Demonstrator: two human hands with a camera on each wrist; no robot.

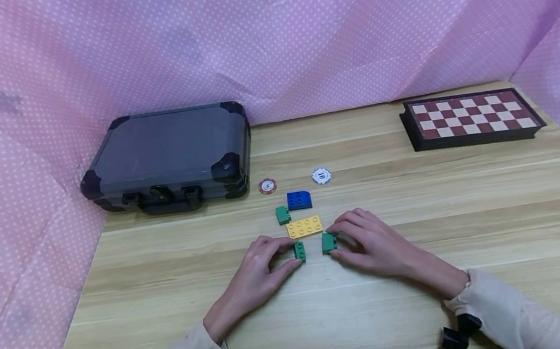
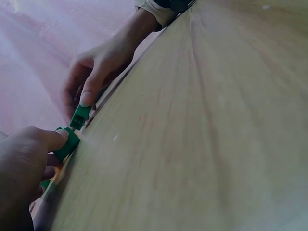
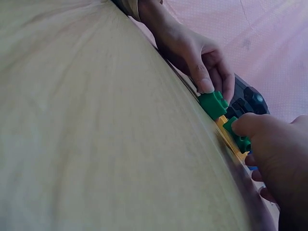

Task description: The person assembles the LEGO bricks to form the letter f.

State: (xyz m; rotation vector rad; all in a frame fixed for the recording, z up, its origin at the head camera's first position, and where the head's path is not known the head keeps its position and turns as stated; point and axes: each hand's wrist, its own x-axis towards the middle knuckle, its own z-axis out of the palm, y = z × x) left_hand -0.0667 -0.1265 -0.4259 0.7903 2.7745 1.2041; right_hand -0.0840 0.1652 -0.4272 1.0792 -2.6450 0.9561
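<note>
My left hand (image 1: pixel 292 253) pinches a small green brick (image 1: pixel 299 250) between thumb and fingers, low over the wooden table (image 1: pixel 436 272). My right hand (image 1: pixel 336 242) pinches a second green brick (image 1: pixel 329 242) the same way. A narrow gap separates the two bricks. Just behind them lies a yellow studded plate (image 1: pixel 305 227). The left wrist view shows my left-hand brick (image 2: pixel 67 144) close up and the other brick (image 2: pixel 80 116) beyond it. In the right wrist view, the left hand's brick (image 3: pixel 213 103) lies beyond my right-hand brick (image 3: pixel 238 137).
A third green brick (image 1: pixel 282 214) and a blue brick (image 1: pixel 298 200) lie behind the yellow plate. Two poker chips (image 1: pixel 268 186) (image 1: pixel 321 176) sit further back. A dark case (image 1: pixel 168 155) stands at back left and a chessboard (image 1: pixel 472 117) at back right. Pink dotted cloth walls surround the table.
</note>
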